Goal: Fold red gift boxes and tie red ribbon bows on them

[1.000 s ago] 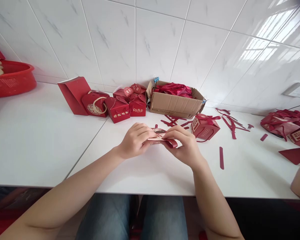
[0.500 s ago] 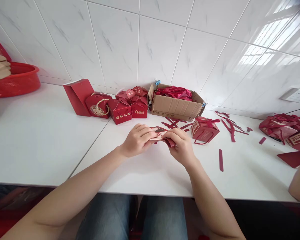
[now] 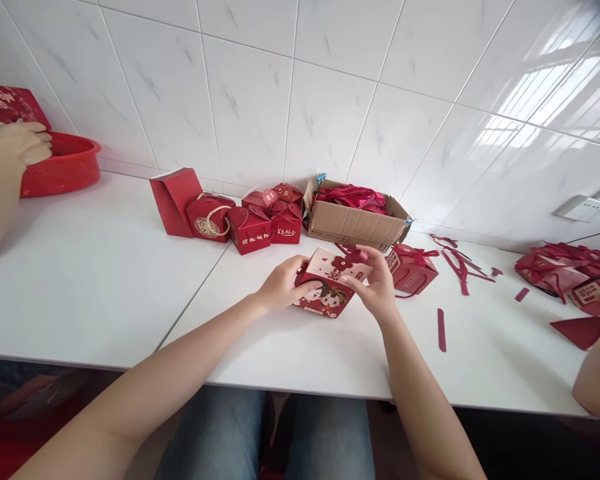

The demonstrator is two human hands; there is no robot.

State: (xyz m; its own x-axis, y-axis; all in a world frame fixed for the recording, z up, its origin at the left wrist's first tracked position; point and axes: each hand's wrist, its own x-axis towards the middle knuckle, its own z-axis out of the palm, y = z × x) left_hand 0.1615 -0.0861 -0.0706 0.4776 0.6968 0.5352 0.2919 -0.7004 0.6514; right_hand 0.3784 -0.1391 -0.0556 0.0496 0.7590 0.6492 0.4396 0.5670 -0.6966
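Observation:
A red and cream printed card box with cartoon figures and a flower-shaped flap is held above the white table. My left hand grips its left side, thumb on the printed face. At its right edge, the fingers and thumb of my right hand hold the flap end. Just behind my right hand stands a finished-looking red box with a ribbon bow. A cardboard carton of red ribbons is behind the held box.
Several small red boxes stand near the wall. Red strips and a single strip lie on the right, before a pile of boxes. Another person's hand is at a red basket; an elbow shows right.
The held piece has been tilted up, so its printed face and flap now show. My right hand has raised and spread its grip. The camera view has shifted slightly left.

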